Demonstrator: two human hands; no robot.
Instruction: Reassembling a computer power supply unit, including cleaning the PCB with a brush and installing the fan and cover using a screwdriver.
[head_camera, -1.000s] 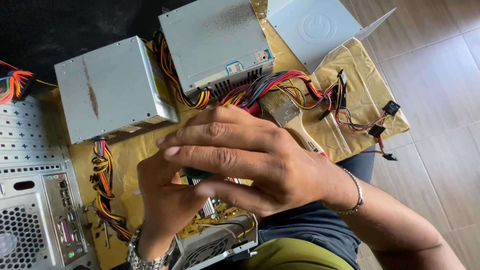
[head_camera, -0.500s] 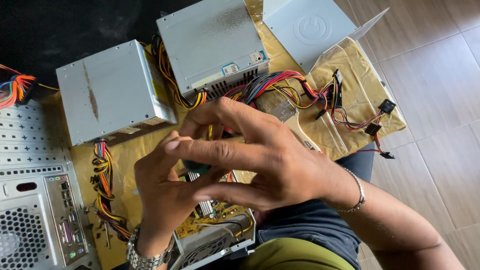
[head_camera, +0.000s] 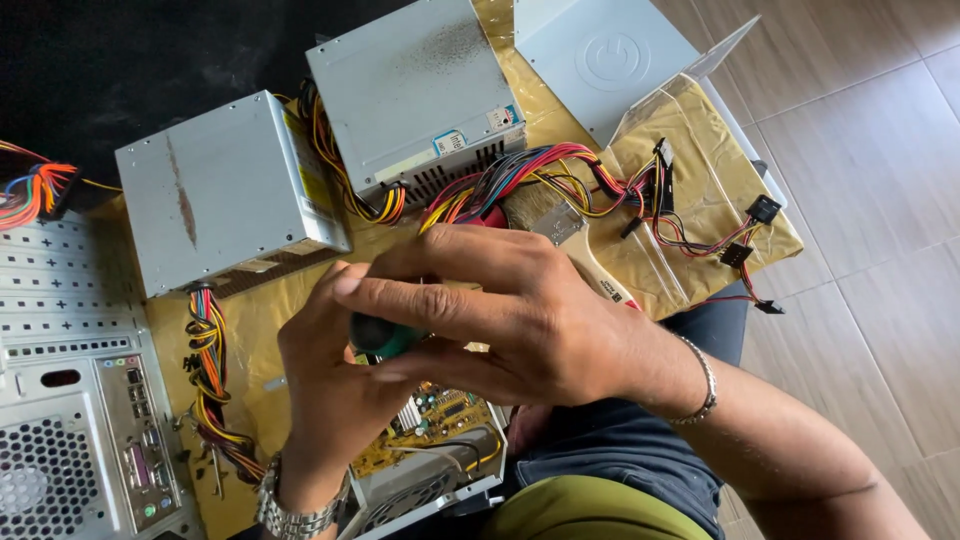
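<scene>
1 view only: head cam, worn by the person, looking steeply down, almost top-down. Very close range: both hands sit mid-frame, left hand (head_camera: 335, 400) and right hand (head_camera: 510, 320) filling most of the centre. The person's lap runs along the bottom edge, so the far side of the scene is at the top. Left edge cuts off a computer case (head_camera: 70, 400); top edge clips 2 grey power supply boxes (head_camera: 225, 190) and a flat grey panel (head_camera: 600, 55). Tiled floor (head_camera: 880, 180) fills the right side. No 2nd view, so no shared region.
</scene>
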